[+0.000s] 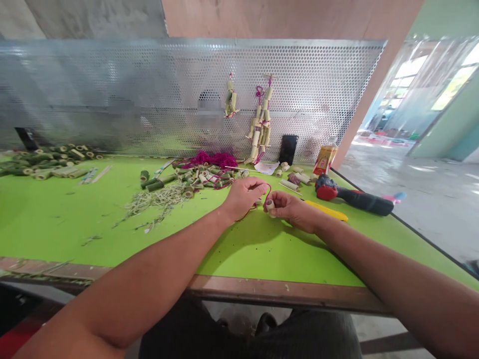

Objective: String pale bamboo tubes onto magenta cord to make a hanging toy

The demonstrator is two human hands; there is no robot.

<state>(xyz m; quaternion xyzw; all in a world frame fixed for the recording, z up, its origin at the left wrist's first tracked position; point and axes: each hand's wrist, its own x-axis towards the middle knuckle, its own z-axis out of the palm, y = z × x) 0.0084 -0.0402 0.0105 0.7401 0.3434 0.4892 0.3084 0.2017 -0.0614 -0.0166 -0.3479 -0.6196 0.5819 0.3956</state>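
Right hand (297, 211) pinches bamboo tube (271, 205), hollow end exposed
Left hand (239, 198) pinches magenta cord (269, 188), apparently to steady its loop.

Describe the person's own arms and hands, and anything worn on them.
The left hand and right hand are bare, with no gloves and no ring that I can make out. Both forearms are bare too: no sleeve, watch, bracelet or clear marking shows. Below, dark trousers are worn.
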